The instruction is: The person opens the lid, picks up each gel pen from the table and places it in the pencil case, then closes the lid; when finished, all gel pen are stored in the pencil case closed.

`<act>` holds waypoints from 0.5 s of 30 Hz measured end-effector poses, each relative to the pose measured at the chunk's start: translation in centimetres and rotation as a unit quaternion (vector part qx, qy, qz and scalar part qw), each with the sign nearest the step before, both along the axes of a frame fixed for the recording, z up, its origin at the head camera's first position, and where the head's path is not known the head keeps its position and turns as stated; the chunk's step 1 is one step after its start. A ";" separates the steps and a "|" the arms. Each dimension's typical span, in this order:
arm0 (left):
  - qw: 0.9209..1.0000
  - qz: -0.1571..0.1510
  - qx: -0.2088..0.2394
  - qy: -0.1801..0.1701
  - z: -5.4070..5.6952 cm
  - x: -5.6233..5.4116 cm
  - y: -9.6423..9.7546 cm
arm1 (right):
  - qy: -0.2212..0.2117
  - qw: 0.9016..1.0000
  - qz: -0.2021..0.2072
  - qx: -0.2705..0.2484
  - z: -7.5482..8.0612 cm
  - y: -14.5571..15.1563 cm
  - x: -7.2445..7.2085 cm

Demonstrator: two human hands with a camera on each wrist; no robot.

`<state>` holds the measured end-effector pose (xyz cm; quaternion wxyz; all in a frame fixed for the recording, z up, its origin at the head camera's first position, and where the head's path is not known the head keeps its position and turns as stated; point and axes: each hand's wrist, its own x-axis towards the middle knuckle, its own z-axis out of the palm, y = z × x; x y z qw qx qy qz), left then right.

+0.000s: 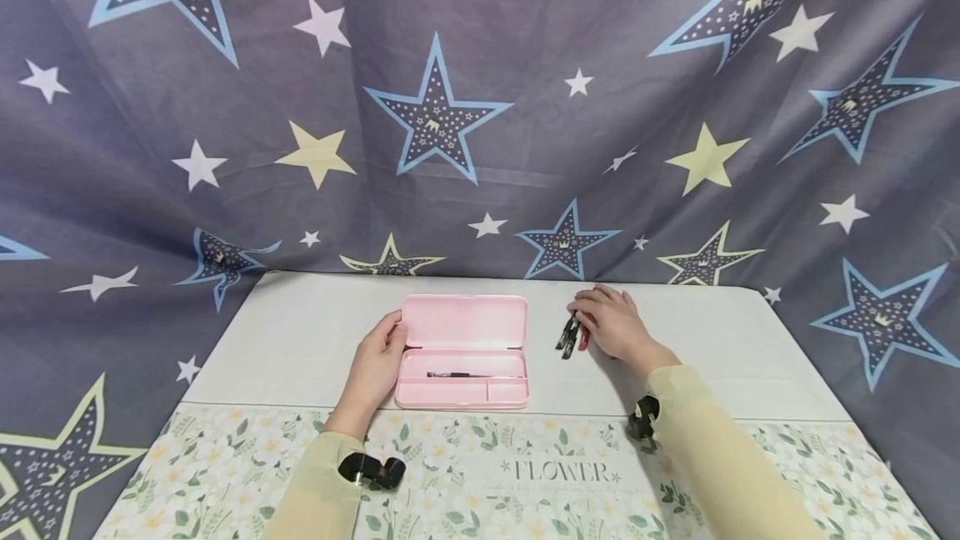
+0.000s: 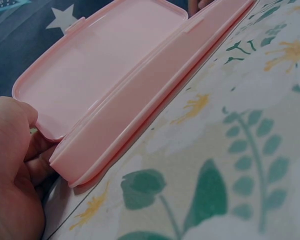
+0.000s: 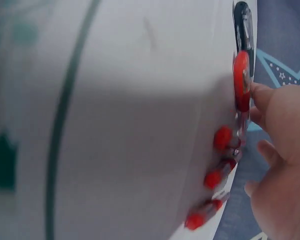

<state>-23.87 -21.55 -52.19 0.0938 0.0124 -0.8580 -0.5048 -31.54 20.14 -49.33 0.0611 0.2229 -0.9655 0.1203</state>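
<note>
A pink pencil case (image 1: 463, 321) lies with its lid raised on the white part of the table. My left hand (image 1: 377, 363) grips its left side near the hinge, thumb on the lid's edge (image 2: 25, 95) and fingers behind. One dark pen (image 1: 457, 374) rests in the case's long compartment. To the right, my right hand (image 1: 611, 325) reaches over a small bunch of pens (image 1: 567, 337), black and red. In the right wrist view its fingertips are right at a red-capped pen (image 3: 241, 80), partly hidden behind it; I cannot tell whether they pinch it.
Several red pen ends (image 3: 213, 179) stick out beside the red-capped pen. A flowered cloth (image 1: 442, 473) covers the near part of the table. Behind the table's far edge hangs a grey star-patterned curtain (image 1: 540, 140).
</note>
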 end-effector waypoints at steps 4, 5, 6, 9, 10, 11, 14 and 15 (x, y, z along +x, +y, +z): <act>1.000 -0.002 -0.001 0.003 0.0 0.0 0.0 | 0.025 1.000 -0.001 0.005 0.0 1.0 0.4; 1.000 -0.002 -0.002 0.003 0.0 0.0 0.0 | 0.028 1.000 -0.001 0.004 -0.1 1.2 0.5; 1.000 -0.002 -0.003 0.003 0.0 0.0 0.0 | 0.030 1.000 -0.002 0.003 -0.1 1.5 0.6; 1.000 -0.003 -0.003 0.001 0.0 0.0 0.1 | 0.034 0.999 -0.004 -0.006 -0.4 2.2 0.8; 1.000 -0.002 -0.003 -0.001 0.0 0.0 0.1 | 0.036 0.999 -0.004 -0.009 -0.4 2.5 0.9; 1.000 -0.001 -0.003 -0.002 0.0 0.0 0.0 | 0.035 0.999 -0.004 -0.012 -0.5 2.7 1.1; 1.000 0.000 -0.004 -0.005 0.0 0.0 0.1 | 0.032 0.999 -0.002 -0.021 -0.5 3.3 1.4; 1.000 0.001 -0.004 -0.006 0.0 0.0 0.1 | 0.030 0.999 -0.002 -0.021 -0.5 3.5 1.5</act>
